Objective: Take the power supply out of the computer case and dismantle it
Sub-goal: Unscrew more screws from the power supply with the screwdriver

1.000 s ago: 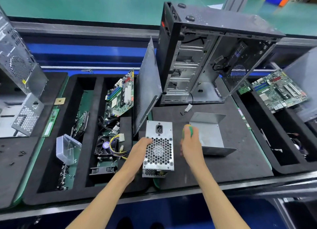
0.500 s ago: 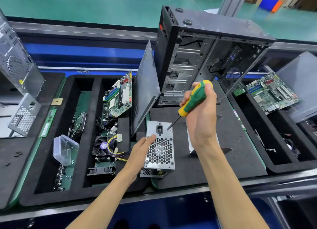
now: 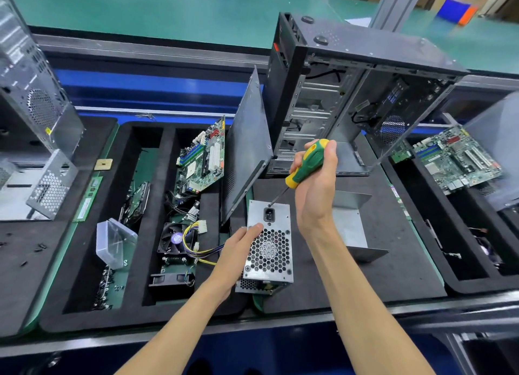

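The silver power supply [image 3: 268, 251] stands on the black foam mat, its honeycomb fan grille and power socket facing up. My left hand [image 3: 238, 242] grips its left side, thumb on the grille. My right hand [image 3: 314, 189] holds a green and yellow screwdriver [image 3: 307, 164]; its tip touches the top face just above the socket. The open black computer case [image 3: 351, 93] stands upright behind, its inside bare of a power supply. A bent grey metal cover [image 3: 351, 225] lies to the right of the supply, partly hidden by my right forearm.
A grey side panel [image 3: 247, 150] leans against the case's left. The foam tray [image 3: 146, 313] on the left holds a motherboard [image 3: 202, 158], a fan [image 3: 174, 238], cables and a clear plastic box [image 3: 113, 242]. Another motherboard [image 3: 455, 158] sits at right, another case [image 3: 31, 93] at far left.
My right hand rose from the mat with the screwdriver, then swung it down so the tip now sits on the supply's top face. My left hand kept its grip.
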`<state>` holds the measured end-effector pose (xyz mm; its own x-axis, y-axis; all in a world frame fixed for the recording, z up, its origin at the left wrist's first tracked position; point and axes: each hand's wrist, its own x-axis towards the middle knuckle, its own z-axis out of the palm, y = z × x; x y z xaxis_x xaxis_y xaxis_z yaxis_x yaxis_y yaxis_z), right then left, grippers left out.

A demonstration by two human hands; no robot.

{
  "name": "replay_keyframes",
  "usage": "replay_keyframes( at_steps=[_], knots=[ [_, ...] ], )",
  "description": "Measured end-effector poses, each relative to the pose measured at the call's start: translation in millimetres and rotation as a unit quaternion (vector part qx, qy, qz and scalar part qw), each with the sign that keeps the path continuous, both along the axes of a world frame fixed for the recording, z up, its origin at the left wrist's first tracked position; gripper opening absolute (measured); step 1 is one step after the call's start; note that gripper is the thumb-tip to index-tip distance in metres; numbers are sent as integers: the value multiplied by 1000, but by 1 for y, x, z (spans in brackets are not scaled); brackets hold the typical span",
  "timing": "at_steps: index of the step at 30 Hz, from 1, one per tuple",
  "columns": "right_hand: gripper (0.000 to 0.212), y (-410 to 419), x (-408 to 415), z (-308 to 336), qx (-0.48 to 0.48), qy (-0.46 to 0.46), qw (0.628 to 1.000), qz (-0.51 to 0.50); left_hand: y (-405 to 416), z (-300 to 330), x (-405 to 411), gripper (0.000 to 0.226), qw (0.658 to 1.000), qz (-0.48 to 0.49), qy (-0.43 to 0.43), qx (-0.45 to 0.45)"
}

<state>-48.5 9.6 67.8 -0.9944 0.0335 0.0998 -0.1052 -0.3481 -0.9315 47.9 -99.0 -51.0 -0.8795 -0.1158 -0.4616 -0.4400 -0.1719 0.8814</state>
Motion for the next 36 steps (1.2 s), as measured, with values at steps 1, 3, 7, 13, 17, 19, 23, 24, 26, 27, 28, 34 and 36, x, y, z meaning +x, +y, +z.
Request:
replay_keyframes(
  at_steps=[1,3,7,13,17,19,23,24,26,27,28,34,36],
  knots=[
    [47,0,-1,-1,-1,-1,1000,1,0,0,0,38,1000,-1,1,-3],
    [47,-2,-1,-1,-5,0,1000,5,0,-2,-1,34,1000,-4,6,-11],
    [46,-3,-1,-2,-7,3,1000,17,-1,-3,-1,26,1000,-8,17,-19],
    [44,-3,-3,-2,0,9,1000,14,-2,-5,-1,21,1000,-12,11,-23],
    [45,-1,-5,-4,10,10,1000,11,-1,-6,-1,21,1000,-12,13,-22],
    [44,-2,-5,-5,7,10,1000,12,-2,-5,-1,24,1000,-15,13,-19],
    [39,-1,-7,3,40,15,998,46,-2,-5,-1,35,1000,-18,12,-15],
    [37,0,-8,8,68,13,996,57,-3,-5,-1,36,1000,-18,13,-13],
    [36,2,-9,21,168,11,984,60,-3,-4,-1,32,1000,-21,15,-13],
    [38,3,-8,28,225,12,973,54,-3,-5,-1,31,1000,-22,17,-11],
    [41,4,-7,34,278,16,959,45,-3,-5,-1,33,1000,-20,17,-8],
    [57,-3,4,57,573,52,818,-9,0,-9,-3,24,1000,-11,25,-14],
    [61,-5,4,62,603,53,796,-9,1,-9,-4,18,1000,-7,20,-18]
  ],
)
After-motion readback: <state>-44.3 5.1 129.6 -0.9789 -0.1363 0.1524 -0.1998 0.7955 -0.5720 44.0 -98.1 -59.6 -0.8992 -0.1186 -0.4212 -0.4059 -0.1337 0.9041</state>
